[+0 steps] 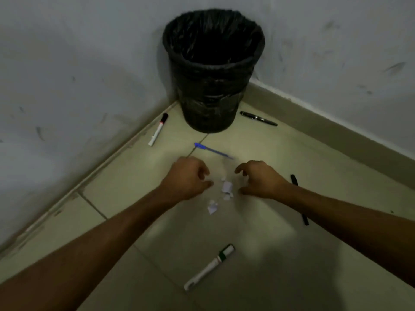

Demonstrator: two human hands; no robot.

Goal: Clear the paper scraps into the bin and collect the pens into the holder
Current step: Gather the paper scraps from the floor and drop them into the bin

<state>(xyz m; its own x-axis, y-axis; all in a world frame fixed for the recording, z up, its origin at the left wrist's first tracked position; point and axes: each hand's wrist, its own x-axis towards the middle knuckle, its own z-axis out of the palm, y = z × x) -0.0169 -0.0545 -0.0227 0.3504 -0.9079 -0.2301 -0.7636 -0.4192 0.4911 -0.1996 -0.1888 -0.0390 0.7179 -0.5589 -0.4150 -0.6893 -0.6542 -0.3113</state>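
Several white paper scraps [226,187] lie on the tiled floor between my two hands, with one more scrap [212,207] a little nearer to me. My left hand [186,178] and my right hand [260,178] hover on either side of the scraps, fingers curled and apart, holding nothing. A black bin [213,70] lined with a black bag stands in the corner. A blue pen [213,150] lies just beyond my hands. A white marker with a black cap [158,129] lies left of the bin. No pen holder is in view.
A black pen [258,118] lies right of the bin. Another black pen [299,198] is partly hidden under my right forearm. A white marker with a green band [210,267] lies near me. Scuffed white walls [67,63] close off the corner.
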